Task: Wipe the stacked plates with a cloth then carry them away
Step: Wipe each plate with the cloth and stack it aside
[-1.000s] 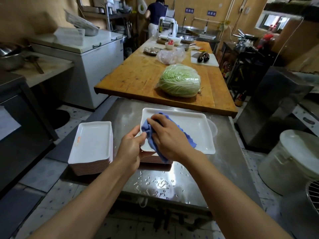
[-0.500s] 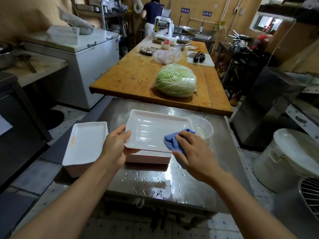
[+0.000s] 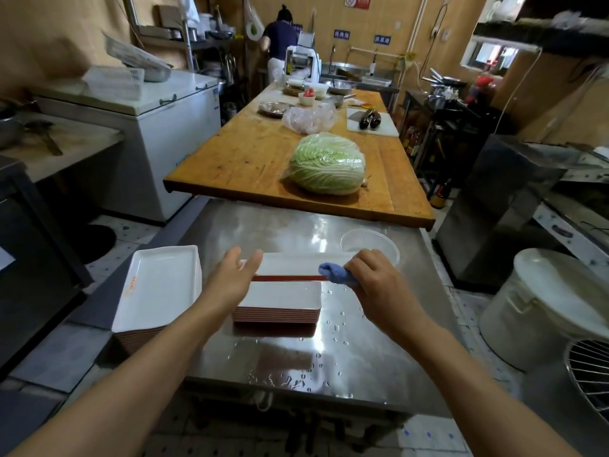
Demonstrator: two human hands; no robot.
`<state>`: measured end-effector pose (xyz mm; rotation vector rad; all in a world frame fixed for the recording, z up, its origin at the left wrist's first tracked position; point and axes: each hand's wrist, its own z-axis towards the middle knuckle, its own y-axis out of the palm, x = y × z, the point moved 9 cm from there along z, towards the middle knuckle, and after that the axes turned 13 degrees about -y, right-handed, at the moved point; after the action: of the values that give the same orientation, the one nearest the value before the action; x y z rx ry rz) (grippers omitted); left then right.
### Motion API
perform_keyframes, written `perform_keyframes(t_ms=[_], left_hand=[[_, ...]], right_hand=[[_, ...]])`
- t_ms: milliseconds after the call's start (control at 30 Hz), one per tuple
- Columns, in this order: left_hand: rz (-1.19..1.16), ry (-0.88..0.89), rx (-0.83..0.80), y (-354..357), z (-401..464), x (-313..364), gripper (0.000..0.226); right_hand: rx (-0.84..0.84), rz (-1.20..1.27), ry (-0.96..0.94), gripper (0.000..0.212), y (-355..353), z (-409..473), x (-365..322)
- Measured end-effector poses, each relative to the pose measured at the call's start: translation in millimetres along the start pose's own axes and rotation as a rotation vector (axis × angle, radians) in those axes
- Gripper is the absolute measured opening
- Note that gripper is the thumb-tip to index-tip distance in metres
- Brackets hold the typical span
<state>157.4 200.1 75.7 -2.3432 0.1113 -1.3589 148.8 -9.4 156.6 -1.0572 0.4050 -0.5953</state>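
1. Head view: half a second ago the top plate (image 3: pixel 296 270) lay nearly flat; now it is tipped on edge above the stack (image 3: pixel 278 306), likely for wiping its underside.
2. The left hand (image 3: pixel 235 275), fingers straight, props its left end; the right hand (image 3: pixel 372 278) grips the cloth (image 3: pixel 333 273) at its right end.

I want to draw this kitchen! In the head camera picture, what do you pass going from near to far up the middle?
Wet steel table → stack of plates → cabbage → plastic bag → person at the back.
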Motion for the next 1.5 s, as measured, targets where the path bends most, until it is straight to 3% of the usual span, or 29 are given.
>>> perform_keyframes(t_ms=[100,200,267,433,533,667,767,833,933,1033,1167,1500], left_hand=[[0.448,0.38,0.216,5.1,-24.2,38.0,0.076],[0.763,0.718,0.291,38.7,-53.0,67.8,0.066],[0.883,0.801,0.363,54.1,-64.2,78.0,0.055],[0.673,0.756,0.485,36.5,-70.7,92.6,0.032],[0.578,0.731,0.455,26.8,-68.8,90.5,0.021],[0.24,0.516,0.22,13.2,-53.8,70.7,0.028],[0.009,0.404,0.045,10.9,-50.2,60.3,0.03],[-0.1,0.373,-0.027,12.2,-54.5,58.6,0.033],[-0.237,0.376,-0.121,15.2,-62.7,58.7,0.033],[-0.29,0.378,-0.162,16.9,-70.6,58.4,0.034],[-0.378,0.347,-0.159,10.5,-73.3,52.9,0.033],[-0.603,0.223,-0.17,1.6,-64.6,36.5,0.036]], right_hand=[[-0.128,-0.001,0.039,0.009,-1.6,6.4,6.8],[-0.162,0.03,0.041,0.014,-12.9,16.5,6.6],[-0.161,0.054,0.033,0.014,-22.4,24.3,3.7],[-0.11,0.151,0.024,0.015,-40.0,37.0,-1.1],[0.07,0.311,0.058,0.022,-55.7,36.0,3.1],[0.306,0.351,0.178,0.034,-73.4,25.6,22.7],[0.381,0.339,0.218,0.035,-75.3,23.9,24.8],[0.383,0.357,0.168,0.039,-69.3,31.5,10.9],[0.254,0.317,0.114,0.055,-45.0,50.6,-17.6],[0.224,0.063,0.087,0.051,-35.3,66.3,-34.5],[0.265,-0.032,0.026,0.049,-35.8,77.8,-41.3],[0.353,0.325,0.287,0.052,-14.6,46.6,11.3]])
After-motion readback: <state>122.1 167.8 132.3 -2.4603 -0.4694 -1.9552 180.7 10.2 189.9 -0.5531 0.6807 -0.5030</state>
